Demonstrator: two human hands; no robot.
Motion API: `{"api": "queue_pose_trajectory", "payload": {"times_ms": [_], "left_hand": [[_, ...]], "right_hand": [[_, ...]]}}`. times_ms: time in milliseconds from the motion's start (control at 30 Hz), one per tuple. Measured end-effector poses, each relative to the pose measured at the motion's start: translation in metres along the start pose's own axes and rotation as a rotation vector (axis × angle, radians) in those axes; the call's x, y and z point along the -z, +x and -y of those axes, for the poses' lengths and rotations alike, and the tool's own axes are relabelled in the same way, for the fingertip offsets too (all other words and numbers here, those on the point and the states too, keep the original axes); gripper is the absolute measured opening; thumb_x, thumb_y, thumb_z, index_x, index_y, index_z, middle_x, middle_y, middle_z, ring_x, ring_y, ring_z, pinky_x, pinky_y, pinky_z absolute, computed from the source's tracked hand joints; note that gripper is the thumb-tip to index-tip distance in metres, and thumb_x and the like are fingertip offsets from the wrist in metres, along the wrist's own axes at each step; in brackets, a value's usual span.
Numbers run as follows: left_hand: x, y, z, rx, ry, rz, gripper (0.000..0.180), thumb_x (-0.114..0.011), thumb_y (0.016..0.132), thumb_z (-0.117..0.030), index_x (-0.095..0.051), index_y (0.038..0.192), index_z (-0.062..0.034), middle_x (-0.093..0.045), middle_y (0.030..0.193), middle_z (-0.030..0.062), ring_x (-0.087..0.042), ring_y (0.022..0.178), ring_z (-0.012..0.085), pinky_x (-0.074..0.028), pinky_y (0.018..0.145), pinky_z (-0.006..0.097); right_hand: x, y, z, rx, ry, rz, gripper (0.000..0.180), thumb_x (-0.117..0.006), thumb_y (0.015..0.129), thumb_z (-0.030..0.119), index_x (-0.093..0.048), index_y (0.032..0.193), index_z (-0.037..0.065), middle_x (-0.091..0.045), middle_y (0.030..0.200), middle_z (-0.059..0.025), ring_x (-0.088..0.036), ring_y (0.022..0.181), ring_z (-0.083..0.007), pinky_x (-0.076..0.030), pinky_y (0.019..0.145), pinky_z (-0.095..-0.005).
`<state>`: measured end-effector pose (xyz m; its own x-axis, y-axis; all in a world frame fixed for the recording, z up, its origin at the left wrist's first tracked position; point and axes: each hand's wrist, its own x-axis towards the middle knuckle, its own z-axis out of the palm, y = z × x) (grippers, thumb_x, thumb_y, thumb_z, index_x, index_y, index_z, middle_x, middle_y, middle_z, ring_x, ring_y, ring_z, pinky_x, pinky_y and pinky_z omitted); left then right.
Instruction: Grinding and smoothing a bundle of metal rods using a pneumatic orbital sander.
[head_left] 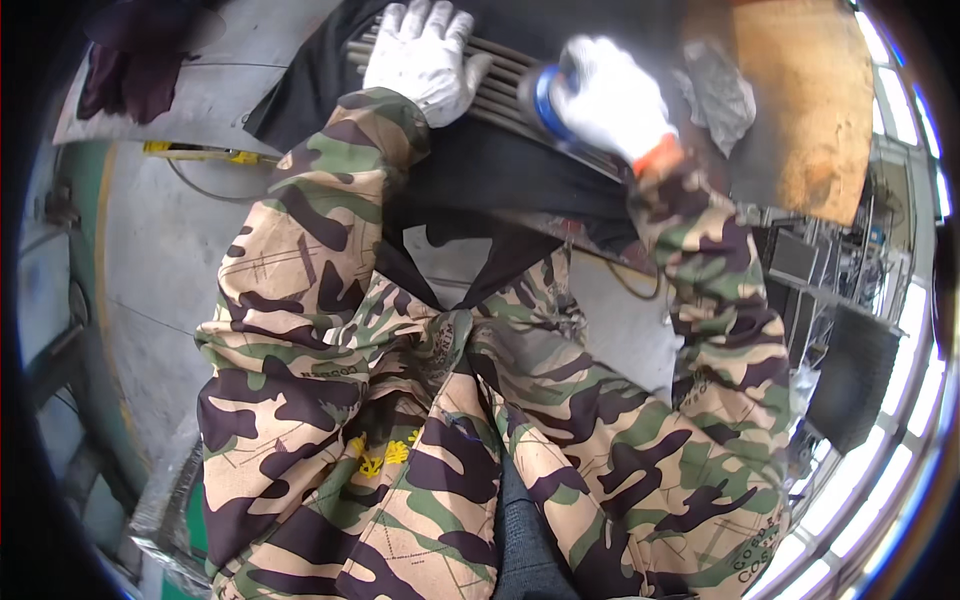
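A bundle of long, thin grey metal rods (505, 100) lies on a black cloth (500, 165) across the top of the view. My left hand (420, 62), in a white glove smudged with grey, rests on the rods with its fingers spread. Farther right along the same rods, my right hand (612, 98), also gloved in white with an orange cuff, is closed around a round object with a blue rim (546, 100). That object sits at the rods; motion blur hides its exact kind.
Crumpled clear plastic (720, 95) lies right of my right hand, beside a brown board (805, 110). Dark maroon cloth (130, 75) hangs at the upper left. A yellow tool with a cable (205, 153) is below it. Metal racks and equipment (800, 260) stand at the right.
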<state>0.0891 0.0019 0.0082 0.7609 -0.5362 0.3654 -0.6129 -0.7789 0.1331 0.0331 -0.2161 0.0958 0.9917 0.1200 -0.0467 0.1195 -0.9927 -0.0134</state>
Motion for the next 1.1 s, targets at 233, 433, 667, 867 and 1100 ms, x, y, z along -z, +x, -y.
{"api": "queue_pose_trajectory", "payload": {"times_ms": [233, 433, 667, 867, 1100], "left_hand": [[-0.001, 0.001, -0.003, -0.033, 0.01, -0.035, 0.052, -0.062, 0.098, -0.04, -0.066, 0.132, -0.002, -0.065, 0.135, 0.0198, -0.056, 0.128, 0.0384, -0.038, 0.111, 0.052], [0.011, 0.0, 0.001, -0.173, -0.038, -0.007, 0.067, -0.065, 0.093, -0.052, -0.063, 0.136, -0.0007, -0.063, 0.138, 0.0223, -0.055, 0.129, 0.0423, -0.037, 0.11, 0.055], [0.026, 0.001, 0.018, -0.354, -0.043, 0.173, 0.095, -0.069, 0.084, -0.068, -0.049, 0.15, -0.002, -0.053, 0.149, 0.0245, -0.049, 0.135, 0.0456, -0.03, 0.117, 0.059], [0.017, 0.004, 0.011, -0.382, -0.034, -0.028, 0.08, -0.07, 0.087, -0.06, -0.058, 0.137, 0.0012, -0.061, 0.13, 0.0208, -0.056, 0.12, 0.0402, -0.039, 0.105, 0.054], [0.008, 0.015, 0.018, -0.175, 0.084, 0.052, 0.059, -0.057, 0.1, -0.043, -0.057, 0.144, -0.0031, -0.058, 0.143, 0.0257, -0.052, 0.133, 0.0469, -0.034, 0.114, 0.058]], "right_hand": [[0.003, -0.026, -0.012, 0.054, 0.038, -0.015, 0.024, -0.064, 0.092, 0.03, -0.068, 0.104, 0.01, -0.067, 0.101, -0.0183, -0.067, 0.096, -0.0406, -0.056, 0.086, -0.0503], [0.013, -0.027, -0.023, 0.033, 0.018, -0.027, 0.026, -0.062, 0.091, 0.029, -0.066, 0.107, 0.009, -0.066, 0.103, -0.0179, -0.067, 0.097, -0.039, -0.057, 0.081, -0.0524], [0.022, -0.027, -0.026, 0.103, 0.071, -0.096, 0.021, -0.064, 0.088, 0.025, -0.064, 0.098, 0.006, -0.066, 0.093, -0.0195, -0.067, 0.089, -0.0412, -0.056, 0.073, -0.0532], [0.022, -0.021, -0.036, 0.089, 0.067, -0.151, 0.019, -0.063, 0.087, 0.023, -0.065, 0.094, 0.005, -0.066, 0.093, -0.0205, -0.068, 0.089, -0.0402, -0.056, 0.074, -0.0528], [0.024, -0.016, -0.031, 0.147, 0.063, -0.177, 0.02, -0.063, 0.086, 0.021, -0.065, 0.096, 0.004, -0.067, 0.094, -0.0208, -0.068, 0.088, -0.0399, -0.057, 0.075, -0.0504]]}}
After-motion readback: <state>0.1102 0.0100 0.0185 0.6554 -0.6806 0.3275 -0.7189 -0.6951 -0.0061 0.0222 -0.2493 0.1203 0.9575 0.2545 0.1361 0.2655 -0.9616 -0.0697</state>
